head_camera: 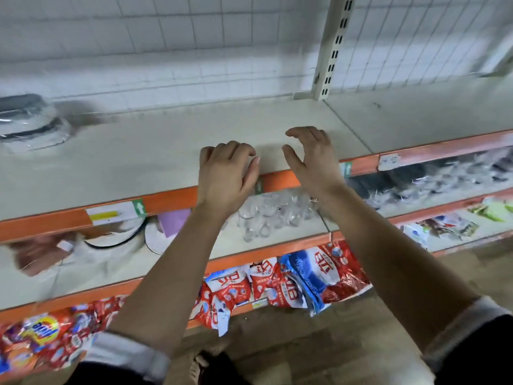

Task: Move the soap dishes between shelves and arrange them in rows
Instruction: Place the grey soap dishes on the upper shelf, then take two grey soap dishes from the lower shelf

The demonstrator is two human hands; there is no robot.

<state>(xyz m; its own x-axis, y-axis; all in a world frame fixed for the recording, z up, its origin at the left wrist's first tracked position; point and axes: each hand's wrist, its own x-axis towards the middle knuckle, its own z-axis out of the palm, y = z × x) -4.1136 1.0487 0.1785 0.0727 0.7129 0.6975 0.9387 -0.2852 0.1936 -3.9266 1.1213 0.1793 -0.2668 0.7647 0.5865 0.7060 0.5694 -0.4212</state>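
- Soap dishes [32, 125]: far left of the upper shelf [166, 151], against the back wall, stacked. Heavily smeared by blur; count unreadable.
- Look, as far as legible: white bodies, dark grey rims or bands, glossy clear wrap over the stack.
- Shelf below: round white pieces with dark rims [116, 237], tops hidden behind the orange edge strip [172, 197]. Same ware or not, cannot tell.
- Clear plastic pieces [272, 215] heaped on that lower shelf between the forearms, partly covered by both wrists; kind unclear.
- Further right on the same level: dark and clear blur [444, 176], unidentifiable.
- Left hand [226, 176]: over the front edge of the upper shelf, fingers loosely curled, thumb near forefinger, holding nothing. Touching the shelf or not, cannot tell.
- Right hand [312, 159]: just beside, palm turned toward the left hand, fingers loosely bent, thumb spread, empty.
- Both hands well apart from the soap dishes.
- Lowest level: red, blue and white detergent bags [305, 276], partly hidden by the arms.
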